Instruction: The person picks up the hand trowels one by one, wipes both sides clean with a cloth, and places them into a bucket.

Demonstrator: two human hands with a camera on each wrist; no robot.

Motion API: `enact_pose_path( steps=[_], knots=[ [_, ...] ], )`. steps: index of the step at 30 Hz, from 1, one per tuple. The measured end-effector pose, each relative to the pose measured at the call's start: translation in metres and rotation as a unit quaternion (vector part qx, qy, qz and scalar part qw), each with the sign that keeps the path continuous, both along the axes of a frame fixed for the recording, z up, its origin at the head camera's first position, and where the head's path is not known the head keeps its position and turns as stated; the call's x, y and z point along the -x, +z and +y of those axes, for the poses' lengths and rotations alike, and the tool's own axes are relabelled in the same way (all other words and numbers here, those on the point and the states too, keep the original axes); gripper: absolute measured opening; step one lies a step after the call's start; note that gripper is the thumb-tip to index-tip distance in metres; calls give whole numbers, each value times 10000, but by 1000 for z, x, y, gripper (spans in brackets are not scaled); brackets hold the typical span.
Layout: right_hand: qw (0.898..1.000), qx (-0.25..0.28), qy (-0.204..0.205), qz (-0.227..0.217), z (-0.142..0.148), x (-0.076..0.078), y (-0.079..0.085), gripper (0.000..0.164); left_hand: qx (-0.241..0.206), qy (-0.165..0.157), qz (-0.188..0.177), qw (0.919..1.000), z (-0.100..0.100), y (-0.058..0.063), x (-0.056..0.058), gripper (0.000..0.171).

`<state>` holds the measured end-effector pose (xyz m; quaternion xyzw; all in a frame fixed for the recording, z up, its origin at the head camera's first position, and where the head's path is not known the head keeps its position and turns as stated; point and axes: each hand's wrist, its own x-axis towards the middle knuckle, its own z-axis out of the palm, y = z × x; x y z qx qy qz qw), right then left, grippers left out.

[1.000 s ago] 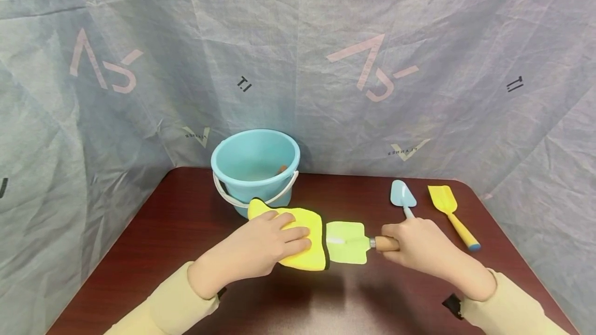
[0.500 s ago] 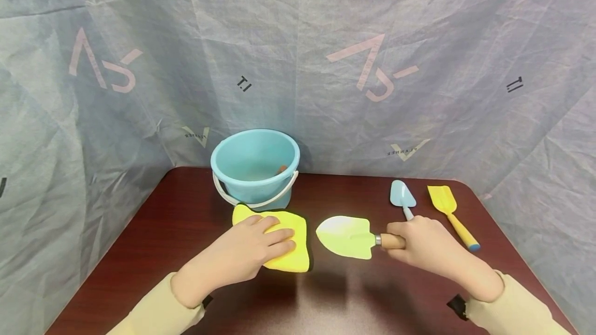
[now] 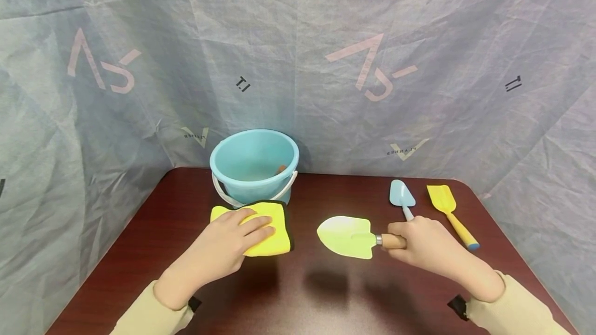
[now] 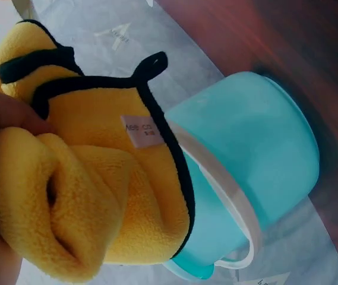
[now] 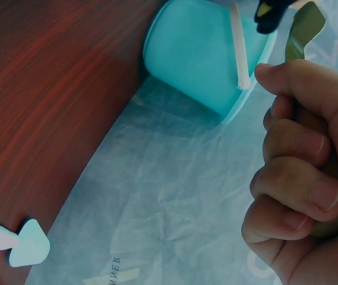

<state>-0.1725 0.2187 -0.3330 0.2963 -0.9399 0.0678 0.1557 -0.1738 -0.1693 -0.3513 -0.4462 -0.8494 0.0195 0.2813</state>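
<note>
Yellow cloth (image 3: 269,245) had slid well clear, bunched and pinched in your left grip (image 3: 221,244)! A second earlier it covered the tip of the trowel (image 3: 346,238); now it was farther left, in front of the blue bucket (image 3: 251,191), though I couldn't tell whether they touched. Next across came that trowel, uncovered right to its point, raised over the counter (image 3: 335,195). Your right grip (image 3: 421,239), curled round the wooden handle (image 3: 392,241), had barely shifted. So contact was broken, and that pass looked finished, by my judgement. Beyond, the light-blue scoop (image 3: 399,193) lay partly hidden behind your right grip, the yellow scoop (image 3: 442,199) farthest right.
</note>
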Motion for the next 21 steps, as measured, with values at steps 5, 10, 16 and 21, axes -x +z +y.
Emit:
enact_pose_path(
  steps=[5, 10, 16, 21],
  knots=[
    [9999, -63, -28, -88, -2, 1, -1, 39, -224, 61, 60, 9997, 0, 9, 0, 59],
    [9999, -50, 34, -115, -3, 1, -1, 39, -373, -194, 269, 9988, 10, 19, 4, 54],
    [9996, -80, 47, -270, -6, 2, -2, 40, -630, -723, 684, 9930, 29, 29, 8, 46],
    [9995, -145, 76, -273, -9, 3, -2, 40, -618, -967, 861, 9897, 44, 34, 10, 42]
  ],
)
